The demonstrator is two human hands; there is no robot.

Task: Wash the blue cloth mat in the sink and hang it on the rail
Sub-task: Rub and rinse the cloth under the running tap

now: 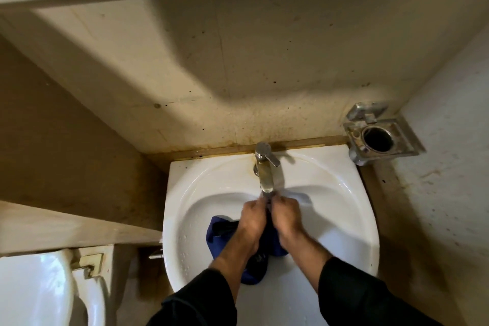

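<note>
The blue cloth mat [221, 229] lies bunched and wet in the white sink [341, 198], hanging toward the front rim. My left hand [252, 216] and my right hand [287, 216] are pressed together just under the tap's spout, both gripping a gathered part of the mat between them. The steel tap [264, 167] stands at the back of the basin, its spout end directly above my knuckles. Most of the mat is hidden beneath my hands and forearms. No rail is in view.
A chrome tumbler holder [378, 133] is fixed to the wall at the sink's back right corner. A toilet [39, 291] stands at the lower left. Stained beige wall tiles rise behind the sink, and a ledge runs along the left.
</note>
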